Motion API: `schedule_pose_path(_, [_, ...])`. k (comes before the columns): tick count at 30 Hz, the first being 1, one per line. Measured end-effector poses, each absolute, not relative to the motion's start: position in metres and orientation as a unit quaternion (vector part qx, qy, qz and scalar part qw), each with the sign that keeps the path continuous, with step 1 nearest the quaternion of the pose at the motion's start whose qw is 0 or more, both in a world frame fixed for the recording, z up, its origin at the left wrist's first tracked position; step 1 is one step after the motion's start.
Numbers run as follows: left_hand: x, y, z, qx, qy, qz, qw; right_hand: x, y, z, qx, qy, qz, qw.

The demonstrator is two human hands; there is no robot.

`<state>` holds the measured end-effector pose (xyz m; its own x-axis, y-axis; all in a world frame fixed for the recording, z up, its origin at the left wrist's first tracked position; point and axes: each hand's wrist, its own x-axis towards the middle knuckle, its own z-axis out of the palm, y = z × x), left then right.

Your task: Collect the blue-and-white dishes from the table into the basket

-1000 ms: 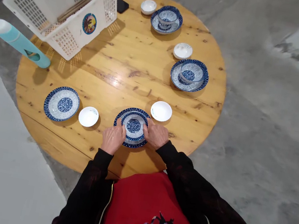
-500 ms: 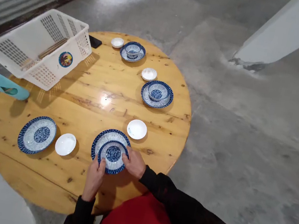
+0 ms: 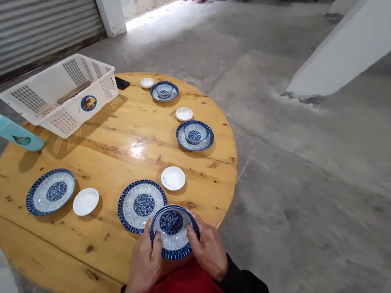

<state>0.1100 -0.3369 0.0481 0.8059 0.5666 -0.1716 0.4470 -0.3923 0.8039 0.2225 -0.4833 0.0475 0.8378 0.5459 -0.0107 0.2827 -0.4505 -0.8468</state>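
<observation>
A blue-and-white patterned bowl (image 3: 173, 233) is held between my two hands, tilted so that its inside faces me. My left hand (image 3: 147, 259) grips its left rim with the thumb over the edge. On the opposite rim my right hand (image 3: 210, 247) is closed, thumb inside the bowl. Just left of the bowl, a blue-rimmed plate (image 3: 143, 205) lies on the round wooden table (image 3: 97, 250), its lower right edge partly covered by the bowl and my left fingers. A small white dish (image 3: 173, 178) rests above that plate.
Another blue-rimmed plate (image 3: 51, 193) and a white dish (image 3: 86, 201) lie at left. Farther back, two plates carry bowls (image 3: 194, 134), with small dishes beside them. A white plastic basket (image 3: 60, 97) with sticks inside, a turquoise cylinder (image 3: 12, 131) and a black phone (image 3: 121, 83) occupy the far left.
Both hands have brought the bowl from over the plate to the right and toward me, tilting it. The plate now shows almost whole. The camera view has tipped up.
</observation>
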Motion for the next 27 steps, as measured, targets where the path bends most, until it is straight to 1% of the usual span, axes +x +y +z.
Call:
schedule_pose_path(4, [0.112, -0.355, 0.064, 0.850, 0.233, 0.033, 0.471, 0.202, -0.510, 0.053, -0.870, -0.183, 0.113, 0.443])
schedule_pose_path(9, [0.111, -0.373, 0.055, 0.851, 0.208, -0.057, 0.479, 0.187, -0.540, 0.036, -0.891, -0.132, 0.143, 0.409])
schedule_pose_path(12, [0.114, -0.378, 0.049, 0.851, 0.213, -0.087, 0.472, 0.186, -0.548, 0.029, -0.886, -0.124, 0.165, 0.414])
schedule_pose_path(14, [0.124, -0.381, 0.046, 0.852, 0.210, -0.083, 0.472, 0.193, -0.551, 0.027, -0.881, -0.122, 0.162, 0.427])
schedule_pose_path(17, [0.152, -0.393, 0.043, 0.853, 0.192, -0.066, 0.480, 0.217, -0.564, 0.024, -0.881, -0.112, 0.141, 0.437])
schedule_pose_path(20, [0.193, -0.420, 0.039, 0.851, 0.180, -0.082, 0.486, 0.252, -0.594, 0.015, -0.893, -0.091, 0.112, 0.427])
schedule_pose_path(23, [0.242, -0.460, 0.034, 0.844, 0.176, -0.100, 0.497, 0.297, -0.638, 0.001, -0.900, -0.078, 0.110, 0.414])
schedule_pose_path(27, [0.311, -0.521, 0.028, 0.839, 0.171, -0.094, 0.509, 0.369, -0.702, -0.009, -0.902, -0.090, 0.124, 0.403])
